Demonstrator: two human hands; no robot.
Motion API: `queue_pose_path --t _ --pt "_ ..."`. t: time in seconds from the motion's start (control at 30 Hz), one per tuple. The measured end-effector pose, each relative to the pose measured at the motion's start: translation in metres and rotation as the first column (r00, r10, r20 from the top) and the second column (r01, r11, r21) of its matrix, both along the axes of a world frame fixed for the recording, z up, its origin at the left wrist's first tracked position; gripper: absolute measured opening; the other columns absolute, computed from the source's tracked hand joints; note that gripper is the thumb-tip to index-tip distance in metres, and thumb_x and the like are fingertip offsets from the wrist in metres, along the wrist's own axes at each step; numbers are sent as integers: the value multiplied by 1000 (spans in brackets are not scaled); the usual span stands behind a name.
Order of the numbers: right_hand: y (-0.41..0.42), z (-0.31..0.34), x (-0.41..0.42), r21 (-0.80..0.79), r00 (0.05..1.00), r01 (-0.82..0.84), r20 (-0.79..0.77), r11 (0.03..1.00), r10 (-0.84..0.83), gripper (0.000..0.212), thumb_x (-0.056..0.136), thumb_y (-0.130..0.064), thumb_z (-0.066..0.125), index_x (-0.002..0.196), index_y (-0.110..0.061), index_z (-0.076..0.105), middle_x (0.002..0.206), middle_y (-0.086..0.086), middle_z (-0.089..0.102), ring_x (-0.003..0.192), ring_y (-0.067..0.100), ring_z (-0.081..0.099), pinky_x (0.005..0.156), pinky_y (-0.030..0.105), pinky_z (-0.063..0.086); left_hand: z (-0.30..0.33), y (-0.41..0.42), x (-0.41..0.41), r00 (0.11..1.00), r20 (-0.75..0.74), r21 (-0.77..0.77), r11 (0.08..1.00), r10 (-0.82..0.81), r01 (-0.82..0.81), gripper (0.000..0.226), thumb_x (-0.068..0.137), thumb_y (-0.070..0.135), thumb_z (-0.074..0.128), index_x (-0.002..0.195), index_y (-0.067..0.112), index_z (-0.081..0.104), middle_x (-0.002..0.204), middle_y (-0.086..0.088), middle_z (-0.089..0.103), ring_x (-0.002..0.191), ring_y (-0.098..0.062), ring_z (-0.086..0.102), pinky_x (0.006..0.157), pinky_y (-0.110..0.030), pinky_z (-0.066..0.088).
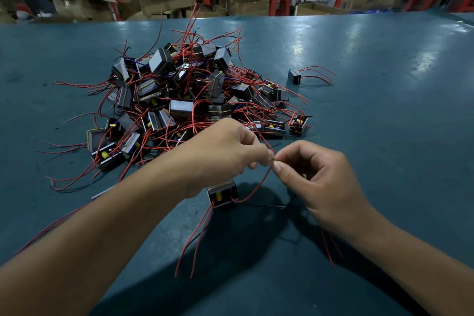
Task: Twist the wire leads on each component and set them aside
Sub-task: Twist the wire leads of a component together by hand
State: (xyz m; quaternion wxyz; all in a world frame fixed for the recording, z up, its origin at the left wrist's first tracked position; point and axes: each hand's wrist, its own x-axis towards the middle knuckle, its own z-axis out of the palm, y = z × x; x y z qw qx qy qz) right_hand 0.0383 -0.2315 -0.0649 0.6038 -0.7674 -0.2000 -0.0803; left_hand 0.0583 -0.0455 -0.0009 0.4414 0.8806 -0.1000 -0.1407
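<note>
The component point(222, 194) dangles light by a thin, springy red wire point(256, 188), best pinched near its tip, as the left hand point(225, 149) and right hand point(320, 174) pinch it.

Left hand point(225, 147), right hand point(318, 174) fingertip-to-fingertip, pinching

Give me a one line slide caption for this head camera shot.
Both hands, left hand and right hand, pinch a red lead of one component before the pile.
</note>
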Motion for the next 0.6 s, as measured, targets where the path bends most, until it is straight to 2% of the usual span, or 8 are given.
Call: queue_pose_path --t 0.07,0.13,0.17,0.23,0.3,0.43,0.53,0.6 --pt "-1 0 1 16 1000 3 -14 1000 -2 6 84 -25 71 79 -21 69 64 -5 62 58 5 52 55 20 44 -1 6 -1 984 172 9 999 -36 35 12 93 23 67 83 17 68 72 9 64 63 -7 53 64 -22 43" --pt "-1 0 2 29 999 8 -31 1000 -7 7 84 -25 71 78 -21 69 63 -9 61 57 4 51 55 19 43 -2 14 -3 873 468 139 987 -139 82 13 93 10 65 99 22 66 90 13 62 78 2 54 76 -15 43" --pt "0 -1 2 34 999 11 -39 999 -10 7 84 -25 71 78 -21 68 63 -10 61 57 4 51 56 19 43 -5 17 -4 777 589 237 967 -223 98 20 91 8 67 105 22 66 100 12 61 90 3 52 85 -18 42" --pt "0 0 2 38 999 13 -54 999 -11 7 83 -25 70 79 -20 68 64 -9 60 58 6 50 55 22 43 -11 18 -5 607 711 385 919 -354 85 21 90 18 71 110 21 69 114 5 61 105 -13 52 93 -37 44" --pt "-1 0 1 27 999 2 -52 1000 0 7 83 -25 70 80 -19 69 64 -8 60 59 7 50 55 25 42 -16 17 -5 522 748 457 888 -410 44 20 90 34 69 106 22 73 115 1 63 103 -22 55 85 -46 46" --pt "-1 1 1 5 999 -24 -40 1000 24 6 85 -23 69 81 -18 69 65 -7 61 59 7 51 56 25 44 -17 19 -1 436 771 504 863 -464 28 24 94 43 58 98 26 74 103 3 64 94 -24 57 75 -43 45" --pt "-1 1 0 -1 999 -33 -43 999 33 6 86 -23 70 81 -20 69 64 -8 61 58 6 51 54 22 44 -16 18 -1 439 767 508 861 -467 29 23 96 40 55 94 25 73 98 5 63 90 -24 56 74 -43 44" --pt "-2 1 0 -4 999 -30 -36 1000 30 6 86 -25 70 81 -21 69 64 -9 61 58 5 51 55 21 43 -15 16 -4 506 745 477 877 -435 52 22 96 39 55 92 25 71 95 8 62 89 -19 54 75 -39 42"
